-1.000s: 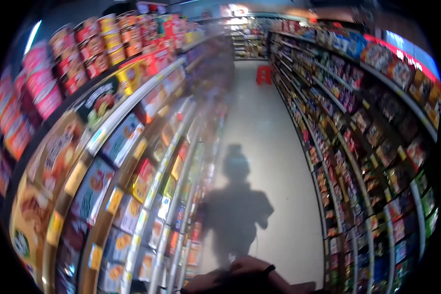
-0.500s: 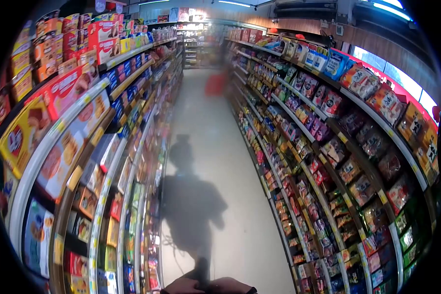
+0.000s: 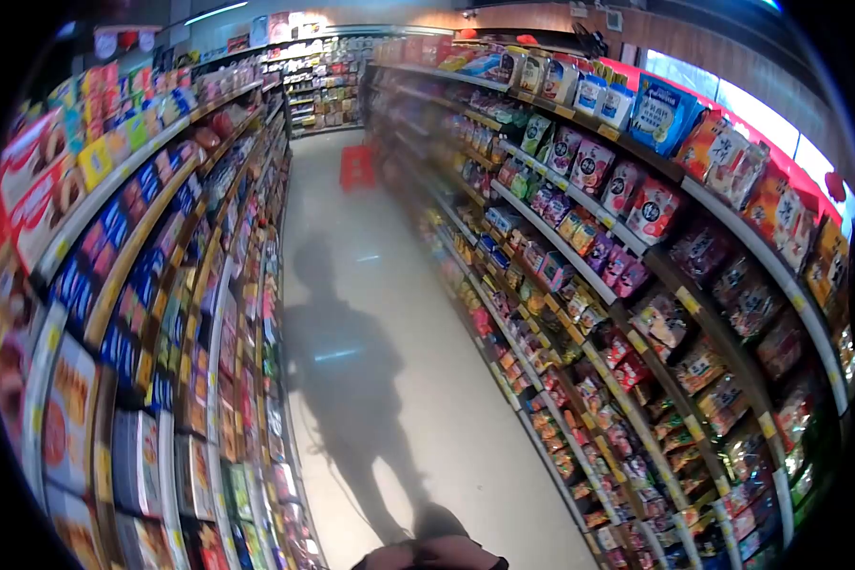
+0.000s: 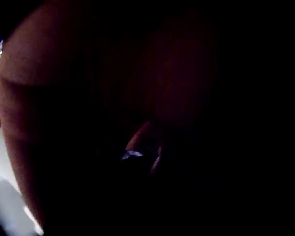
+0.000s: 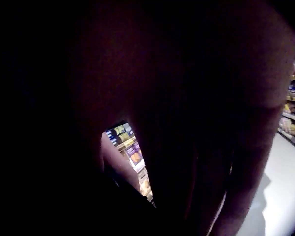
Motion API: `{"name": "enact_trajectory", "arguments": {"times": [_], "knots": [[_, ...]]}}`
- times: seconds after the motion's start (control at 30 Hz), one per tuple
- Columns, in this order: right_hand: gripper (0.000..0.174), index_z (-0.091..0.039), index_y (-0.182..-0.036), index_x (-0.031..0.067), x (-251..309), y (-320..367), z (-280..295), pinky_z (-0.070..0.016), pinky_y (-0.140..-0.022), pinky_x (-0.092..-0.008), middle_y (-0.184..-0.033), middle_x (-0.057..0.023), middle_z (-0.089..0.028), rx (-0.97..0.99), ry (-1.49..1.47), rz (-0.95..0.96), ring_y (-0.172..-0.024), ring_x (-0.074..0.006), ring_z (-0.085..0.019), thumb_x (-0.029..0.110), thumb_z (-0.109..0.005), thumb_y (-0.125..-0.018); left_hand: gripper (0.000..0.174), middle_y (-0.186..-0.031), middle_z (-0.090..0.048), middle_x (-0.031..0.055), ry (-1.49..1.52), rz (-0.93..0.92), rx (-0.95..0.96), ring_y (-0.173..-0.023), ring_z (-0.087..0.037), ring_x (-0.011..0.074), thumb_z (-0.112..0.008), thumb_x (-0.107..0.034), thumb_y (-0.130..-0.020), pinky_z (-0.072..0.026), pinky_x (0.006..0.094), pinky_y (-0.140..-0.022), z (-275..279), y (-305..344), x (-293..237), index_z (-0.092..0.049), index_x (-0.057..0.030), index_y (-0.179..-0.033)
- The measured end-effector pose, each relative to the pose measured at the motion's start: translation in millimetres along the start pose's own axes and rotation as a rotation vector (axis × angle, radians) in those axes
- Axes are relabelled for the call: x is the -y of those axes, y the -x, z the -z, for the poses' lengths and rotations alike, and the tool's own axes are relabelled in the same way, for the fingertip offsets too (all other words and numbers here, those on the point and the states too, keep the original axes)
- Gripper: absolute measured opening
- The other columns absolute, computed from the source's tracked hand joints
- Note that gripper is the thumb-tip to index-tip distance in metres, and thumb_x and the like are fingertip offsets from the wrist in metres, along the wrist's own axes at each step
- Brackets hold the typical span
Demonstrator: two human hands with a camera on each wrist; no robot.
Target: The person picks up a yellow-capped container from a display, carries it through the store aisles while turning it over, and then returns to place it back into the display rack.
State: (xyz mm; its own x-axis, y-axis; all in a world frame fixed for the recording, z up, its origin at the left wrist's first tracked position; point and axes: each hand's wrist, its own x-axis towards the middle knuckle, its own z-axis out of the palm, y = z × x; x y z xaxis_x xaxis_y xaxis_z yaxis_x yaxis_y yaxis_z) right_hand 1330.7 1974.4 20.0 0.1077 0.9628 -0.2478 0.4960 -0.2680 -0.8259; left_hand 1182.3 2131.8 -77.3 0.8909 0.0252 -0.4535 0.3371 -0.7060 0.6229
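Along the left edge of the head view I see the left shelving (image 3: 114,285), with boxes and packets faced out toward the aisle and price strips on the shelf lips, so the fronts read from the walkway. Its lowest packets (image 3: 290,532), at lower left of centre, are the goods nearest the hands, yet apart from them.

At the bottom centre, the left hand (image 3: 389,559) and right hand (image 3: 470,557) only just enter the frame, low and close together, probably tucked near the body because nothing on either side is being reached for. I cannot tell whether either is closed or holds anything. The left wrist view is almost black, showing only a finger (image 4: 140,137); the right wrist view is blocked too, with a sliver of stocked shelf (image 5: 132,155) through a gap.

Up the middle runs the pale floor (image 3: 399,285) with the person's shadow (image 3: 342,380) across it, and a red object (image 3: 356,166) stands far down, too blurred to name.

On the right, the right shelving (image 3: 589,275) carries hanging snack bags, with large blue bags (image 3: 660,114) on the top tier.
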Motion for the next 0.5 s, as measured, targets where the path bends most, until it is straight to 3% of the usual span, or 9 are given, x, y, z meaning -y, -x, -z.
{"name": "enact_trajectory", "arguments": {"times": [0.07,0.17,0.23,0.3,0.33,0.43,0.5], "knots": [[0.026,-0.074,-0.109,0.0053,-4.2,-35.1,30.0,-0.0549,-0.087,-0.0425,-0.099,-0.0230,-0.073,-0.035,0.011,-0.059,-0.094,-0.0370,-0.070,0.027,-0.066,-0.096,0.032,-0.105,-0.074,0.0205,-0.001,0.092,-0.034,-0.101,-0.070,0.0403,-0.059,-0.032,-0.096,-0.0560,0.0484,-0.086,18.7,-29.6,13.8,-0.073,-0.0078,-0.111],[0.029,-0.071,-0.119,0.0083,-42.2,-112.3,70.8,-0.0533,-0.091,-0.0420,-0.107,-0.0208,-0.073,0.084,-0.037,-0.050,-0.100,-0.0343,-0.070,0.026,-0.064,-0.098,0.030,-0.105,-0.074,0.0202,-0.037,0.195,-0.084,-0.101,-0.071,0.0401,-0.057,-0.029,-0.097,-0.0564,0.0482,-0.086,68.0,-84.4,32.5,-0.075,-0.0079,-0.109],[0.032,-0.069,-0.126,0.0103,-67.3,-167.3,109.2,-0.0523,-0.094,-0.0416,-0.113,-0.0193,-0.074,0.161,-0.052,-0.037,-0.104,-0.0326,-0.070,0.026,-0.062,-0.099,0.030,-0.105,-0.074,0.0198,0.032,0.143,-0.161,-0.101,-0.071,0.0401,-0.055,-0.029,-0.098,-0.0564,0.0485,-0.085,115.5,-114.2,47.8,-0.075,-0.0086,-0.109],[0.033,-0.068,-0.129,0.0110,-44.1,-204.6,183.4,-0.0519,-0.096,-0.0412,-0.115,-0.0188,-0.073,0.212,-0.166,-0.094,-0.106,-0.0319,-0.070,0.025,-0.061,-0.100,0.030,-0.103,-0.074,0.0190,0.020,0.108,-0.174,-0.099,-0.071,0.0404,-0.054,-0.029,-0.100,-0.0564,0.0482,-0.084,170.3,-146.7,49.2,-0.075,-0.0096,-0.108],[0.033,-0.068,-0.129,0.0108,9.1,-207.4,250.3,-0.0520,-0.096,-0.0409,-0.115,-0.0190,-0.073,0.225,-0.286,-0.152,-0.107,-0.0320,-0.070,0.025,-0.061,-0.100,0.030,-0.103,-0.074,0.0191,0.025,0.117,-0.170,-0.099,-0.070,0.0404,-0.054,-0.029,-0.099,-0.0564,0.0482,-0.084,193.0,-166.2,52.2,-0.075,-0.0095,-0.109],[0.025,-0.077,-0.099,0.0057,-57.9,-286.4,234.5,-0.0572,-0.070,-0.0427,-0.093,-0.0227,-0.074,0.020,0.299,-0.125,-0.083,-0.0355,-0.072,0.024,-0.061,-0.102,0.030,-0.102,-0.074,0.0193,0.030,0.127,-0.175,-0.099,-0.070,0.0404,-0.056,-0.030,-0.099,-0.0563,0.0484,-0.084,262.2,-221.0,68.9,-0.074,-0.0092,-0.109],[0.025,-0.076,-0.099,0.0037,-84.9,-330.1,262.4,-0.0562,-0.076,-0.0453,-0.097,-0.0236,-0.073,0.108,0.355,0.049,-0.089,-0.0384,-0.071,0.024,-0.062,-0.100,0.030,-0.102,-0.074,0.0195,0.037,0.128,-0.175,-0.098,-0.070,0.0405,-0.056,-0.031,-0.098,-0.0562,0.0486,-0.084,304.8,-255.8,79.5,-0.074,-0.0090,-0.110]]}}
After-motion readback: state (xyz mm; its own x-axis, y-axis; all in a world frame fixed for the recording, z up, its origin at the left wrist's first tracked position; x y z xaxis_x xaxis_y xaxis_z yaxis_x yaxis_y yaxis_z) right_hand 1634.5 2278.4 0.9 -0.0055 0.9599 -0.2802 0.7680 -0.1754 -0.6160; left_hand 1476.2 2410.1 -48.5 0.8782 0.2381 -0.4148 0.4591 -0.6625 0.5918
